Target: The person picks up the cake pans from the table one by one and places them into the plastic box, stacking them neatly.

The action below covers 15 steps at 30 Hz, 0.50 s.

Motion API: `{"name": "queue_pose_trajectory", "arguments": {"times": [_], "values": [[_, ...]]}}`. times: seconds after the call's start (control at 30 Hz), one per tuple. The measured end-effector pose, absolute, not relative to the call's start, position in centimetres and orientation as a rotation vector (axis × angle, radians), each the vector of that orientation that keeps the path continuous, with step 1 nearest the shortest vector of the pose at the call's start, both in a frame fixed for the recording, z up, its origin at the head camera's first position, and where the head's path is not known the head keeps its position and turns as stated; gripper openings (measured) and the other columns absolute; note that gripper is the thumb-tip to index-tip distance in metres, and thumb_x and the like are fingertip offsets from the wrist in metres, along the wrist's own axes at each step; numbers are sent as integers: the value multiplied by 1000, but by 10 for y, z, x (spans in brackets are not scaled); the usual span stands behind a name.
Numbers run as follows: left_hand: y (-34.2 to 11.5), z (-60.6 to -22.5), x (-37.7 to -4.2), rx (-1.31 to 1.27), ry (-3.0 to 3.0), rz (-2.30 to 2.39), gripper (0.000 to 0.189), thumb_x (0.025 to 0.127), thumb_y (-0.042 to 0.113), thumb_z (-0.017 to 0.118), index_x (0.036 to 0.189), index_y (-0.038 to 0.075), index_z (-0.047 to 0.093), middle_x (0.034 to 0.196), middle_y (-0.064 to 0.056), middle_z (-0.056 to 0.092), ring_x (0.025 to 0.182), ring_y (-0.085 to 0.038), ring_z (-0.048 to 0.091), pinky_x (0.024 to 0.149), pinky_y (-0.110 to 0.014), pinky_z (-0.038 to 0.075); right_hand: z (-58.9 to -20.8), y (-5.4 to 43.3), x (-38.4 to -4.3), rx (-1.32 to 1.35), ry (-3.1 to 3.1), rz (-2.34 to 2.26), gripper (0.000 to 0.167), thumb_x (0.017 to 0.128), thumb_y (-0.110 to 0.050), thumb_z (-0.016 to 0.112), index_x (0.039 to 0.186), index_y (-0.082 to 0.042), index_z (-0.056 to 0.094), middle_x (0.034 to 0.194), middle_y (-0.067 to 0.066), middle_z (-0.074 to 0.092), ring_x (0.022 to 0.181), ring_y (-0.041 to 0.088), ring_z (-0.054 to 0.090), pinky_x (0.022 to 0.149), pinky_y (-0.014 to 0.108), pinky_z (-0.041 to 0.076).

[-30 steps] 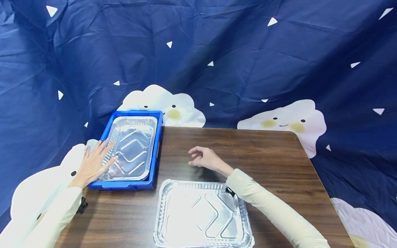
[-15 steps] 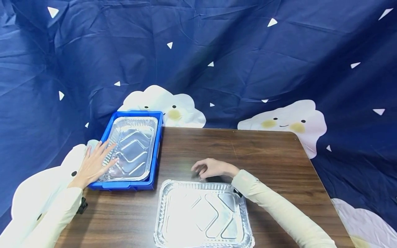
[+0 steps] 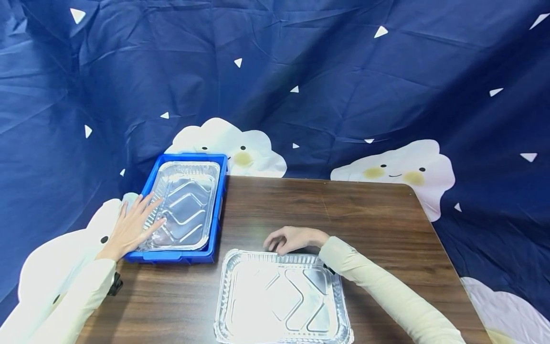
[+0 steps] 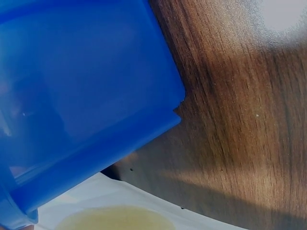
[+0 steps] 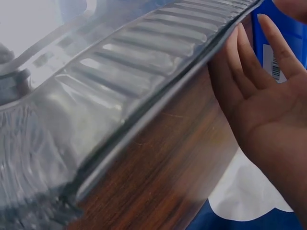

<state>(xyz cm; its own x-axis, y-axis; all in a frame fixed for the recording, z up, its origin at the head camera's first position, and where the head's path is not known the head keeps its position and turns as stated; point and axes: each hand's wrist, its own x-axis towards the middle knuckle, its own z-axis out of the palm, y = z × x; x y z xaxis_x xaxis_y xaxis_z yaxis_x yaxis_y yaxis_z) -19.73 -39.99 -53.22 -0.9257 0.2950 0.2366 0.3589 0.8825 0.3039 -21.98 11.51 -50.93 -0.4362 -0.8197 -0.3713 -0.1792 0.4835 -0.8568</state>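
In the head view my left hand [image 3: 131, 229] lies with spread fingers on the left side of a foil tray [image 3: 189, 205], which sits inside a blue plastic bin [image 3: 161, 256]. Only the bin's blue wall [image 4: 96, 81] and the table show in the left wrist view. My right hand [image 3: 296, 239] hovers at the far rim of a second foil tray [image 3: 301, 306] on the table. The right wrist view has this hand [image 5: 273, 105] beside the ribbed tray rim [image 5: 158, 52], the nearest digit touching or almost touching it. The other fingers stand loosely bent, away from the rim.
A brown wood-grain table [image 3: 365, 215] carries both trays. Behind it hangs a dark blue curtain [image 3: 266, 43] with white clouds and triangles. A barcode label [image 5: 273, 62] shows on the blue bin.
My right hand has moved toward me, from over the table to the far rim of the nearer foil tray. The left hand has stayed in place.
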Motion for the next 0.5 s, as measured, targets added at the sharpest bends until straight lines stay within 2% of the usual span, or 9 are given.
{"name": "queue_pose_trajectory", "arguments": {"times": [0.13,0.37,0.5], "values": [[-400,-533,-197,-499,-2876,-513,70,103,46,61,161,11,43,169,-26,27,154,-55,19,121,-71,-10,-514,114,-220,-844,1879,-983,46,93,0,63,138,3,64,126,23,70,109,38,69,90,25,53],[-401,-533,-199,-502,-2859,-515,67,103,47,61,157,10,47,168,-26,29,154,-56,20,121,-73,-8,-523,111,-220,-824,1887,-987,44,92,0,63,136,2,67,121,19,72,96,20,67,86,25,52],[-401,-534,-199,-505,-2852,-512,66,103,47,61,156,10,49,168,-26,30,153,-56,22,121,-73,-7,-528,109,-220,-814,1880,-1007,43,91,1,63,134,3,68,120,18,73,95,19,68,86,25,53]]}}
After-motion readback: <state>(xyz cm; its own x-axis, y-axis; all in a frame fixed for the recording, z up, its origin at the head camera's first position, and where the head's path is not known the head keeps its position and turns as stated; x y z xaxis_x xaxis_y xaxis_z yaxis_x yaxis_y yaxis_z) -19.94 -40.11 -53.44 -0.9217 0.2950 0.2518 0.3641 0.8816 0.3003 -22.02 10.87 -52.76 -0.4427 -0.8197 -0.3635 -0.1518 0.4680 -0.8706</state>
